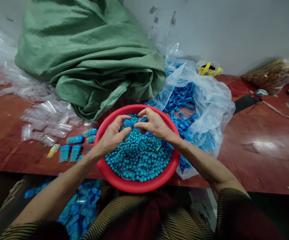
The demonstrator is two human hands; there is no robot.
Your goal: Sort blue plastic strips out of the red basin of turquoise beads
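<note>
A red basin (101, 166) full of small turquoise beads (136, 160) sits before me. Over its far half my two hands meet. My left hand (113, 135) has its thumb and forefinger curved around a blue plastic cap (128, 123); whether a clear case is attached to it I cannot make out. My right hand (155, 125) is closed on a second blue cap (143, 119), and its thumb tip reaches the first cap. Clear cases and a few blue caps lie among the beads.
Clear empty cases (56, 116) are heaped left, near bead-filled cases (64, 152) with blue caps. A green sack (104, 63) stands behind the basin. A plastic bag (206, 100) of blue caps lies right, beside a dark blade (244, 102). More filled cases (80, 206) lie below the table edge.
</note>
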